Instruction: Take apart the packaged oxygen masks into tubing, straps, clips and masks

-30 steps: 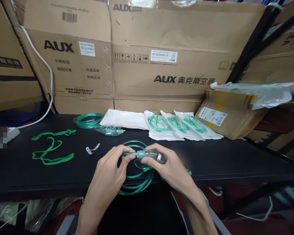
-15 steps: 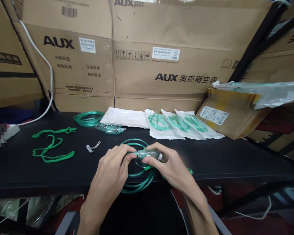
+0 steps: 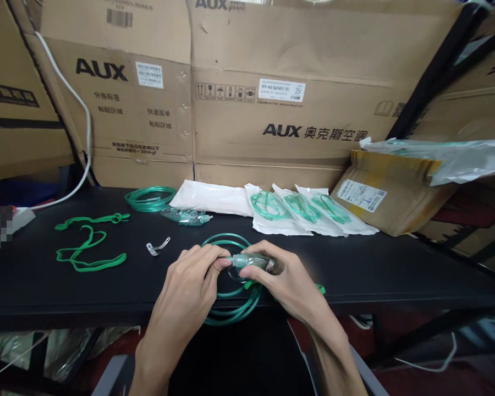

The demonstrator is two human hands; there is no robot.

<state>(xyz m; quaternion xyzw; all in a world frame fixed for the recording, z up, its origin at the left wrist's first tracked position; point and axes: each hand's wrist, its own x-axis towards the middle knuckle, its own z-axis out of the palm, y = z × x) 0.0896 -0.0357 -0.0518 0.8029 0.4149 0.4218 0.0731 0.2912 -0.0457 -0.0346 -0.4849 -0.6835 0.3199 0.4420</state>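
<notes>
Left fingers (image 3: pixel 222 263) pinch the green tube (image 3: pixel 231 258) just beside the clear plastic piece (image 3: pixel 253 260) clamped between the right fingers (image 3: pixel 254 272).

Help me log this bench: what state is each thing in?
Left grip: shut on tube.
Right grip: shut on clear mask.
Tube: at connector, seating unclear.
Rear tubing: coiled.
Rear mask: lying unpackaged.
Green straps: loose.
Metal strip: bent.
Three packets: filled.
Carton: another packet on top.

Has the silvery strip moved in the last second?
No. The silvery strip keeps the same place to the right of the lower green strap; only the whole view has shifted slightly.
</notes>
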